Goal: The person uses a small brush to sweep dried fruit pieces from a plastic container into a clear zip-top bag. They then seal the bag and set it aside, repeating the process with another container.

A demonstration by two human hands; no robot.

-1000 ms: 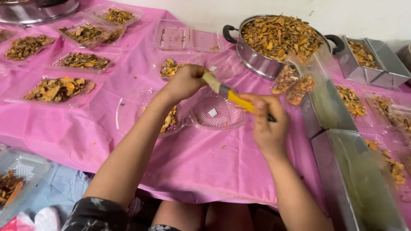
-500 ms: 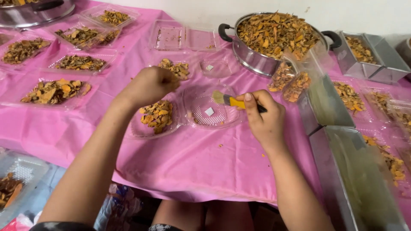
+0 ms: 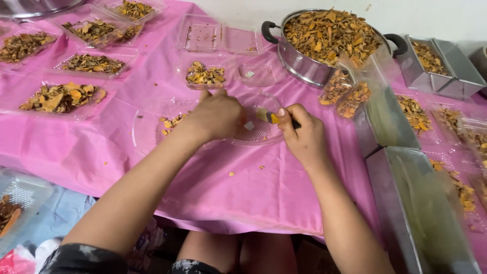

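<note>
Pink tablecloth (image 3: pixel 264 203) covers the whole work surface. Centre of frame: left hand (image 3: pixel 218 115), fingers curled and pressed together, resting on an open clear plastic container (image 3: pixel 152 133) that holds a few dried orange-brown chips (image 3: pixel 172 122). Right of centre: right hand (image 3: pixel 303 136), fingers pinching a small brush (image 3: pixel 271 117) with a yellow band, its bristles over the container's lid half. Upper right: steel pot (image 3: pixel 309 66) heaped with the same chips. Right edge: metal trays (image 3: pixel 436 66), some with chips. Upper left: several filled clear containers (image 3: pixel 61 99) in rows. Upper centre: one small filled container (image 3: pixel 205 76), one empty (image 3: pixel 218 38).
</note>
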